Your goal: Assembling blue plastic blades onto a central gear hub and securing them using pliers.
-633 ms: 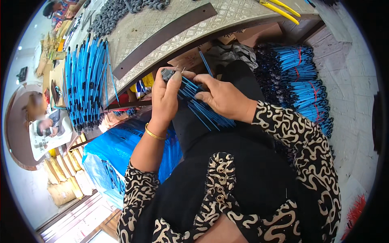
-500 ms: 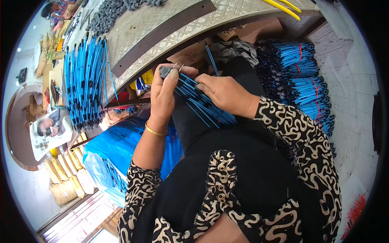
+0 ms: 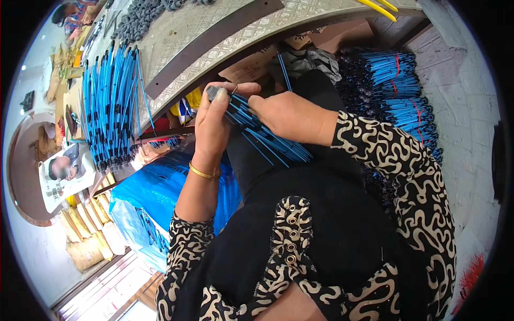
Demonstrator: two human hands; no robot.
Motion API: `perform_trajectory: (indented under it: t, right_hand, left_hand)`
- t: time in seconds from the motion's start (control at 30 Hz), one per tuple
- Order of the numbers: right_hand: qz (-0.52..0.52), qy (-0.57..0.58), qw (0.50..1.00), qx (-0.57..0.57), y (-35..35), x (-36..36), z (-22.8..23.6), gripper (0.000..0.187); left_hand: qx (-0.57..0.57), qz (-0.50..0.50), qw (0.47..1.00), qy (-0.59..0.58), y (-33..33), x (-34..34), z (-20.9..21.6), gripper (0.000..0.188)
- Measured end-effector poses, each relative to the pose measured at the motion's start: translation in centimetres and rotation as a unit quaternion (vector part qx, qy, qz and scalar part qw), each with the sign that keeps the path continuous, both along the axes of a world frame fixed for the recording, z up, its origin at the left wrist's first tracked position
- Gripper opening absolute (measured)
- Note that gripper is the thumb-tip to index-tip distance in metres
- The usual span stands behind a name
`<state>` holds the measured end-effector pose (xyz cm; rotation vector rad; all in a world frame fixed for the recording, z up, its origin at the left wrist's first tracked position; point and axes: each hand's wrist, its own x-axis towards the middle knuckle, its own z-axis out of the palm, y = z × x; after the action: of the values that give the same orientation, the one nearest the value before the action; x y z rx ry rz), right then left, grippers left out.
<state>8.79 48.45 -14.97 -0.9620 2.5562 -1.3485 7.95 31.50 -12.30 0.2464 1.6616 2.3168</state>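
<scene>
My left hand point(image 3: 211, 123), with a gold bangle at the wrist, pinches a small grey ribbed plug point(image 3: 218, 94) between thumb and fingers. A thin metal wire end shows beside its fingertips. My right hand point(image 3: 289, 115) is closed at the upper end of a bundle of thin blue rods with black sleeves point(image 3: 273, 144), its fingertips close to my left hand. The bundle slants down across my dark-clothed lap. My palm hides how many rods the right fingers grip.
Ahead is a worktable point(image 3: 187, 59) with a dark metal strip point(image 3: 214, 48), a heap of grey plugs point(image 3: 142, 18) and a stack of blue rods point(image 3: 110, 107). A blue plastic bag point(image 3: 171, 187) stands left. Red-tied rod bundles point(image 3: 401, 101) lie right. Another person point(image 3: 77, 18) sits far left.
My right hand has shifted slightly left and up, closer to the left hand. Less of the thin metal wire shows at the left fingertips. The left hand still holds the grey plug.
</scene>
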Motion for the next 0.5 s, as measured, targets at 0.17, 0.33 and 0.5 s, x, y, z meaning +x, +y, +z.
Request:
perform_trajectory:
  t: [0.17,0.33,0.5]
  right_hand:
    - [0.010,0.043,0.999,0.015,-0.7,1.2,-0.1,0.009]
    - [0.035,0.058,0.997,0.042,-1.6,1.6,-0.2,0.011]
    - [-0.016,0.048,0.997,-0.055,-0.5,0.3,-1.3,0.021]
  left_hand:
    - [-0.102,0.087,0.991,-0.009,0.6,1.2,0.4,0.012]
    - [-0.052,0.178,0.983,-0.013,0.2,2.0,-0.4,0.009]
    - [-0.048,0.221,0.974,0.000,-1.3,3.3,-0.1,0.006]
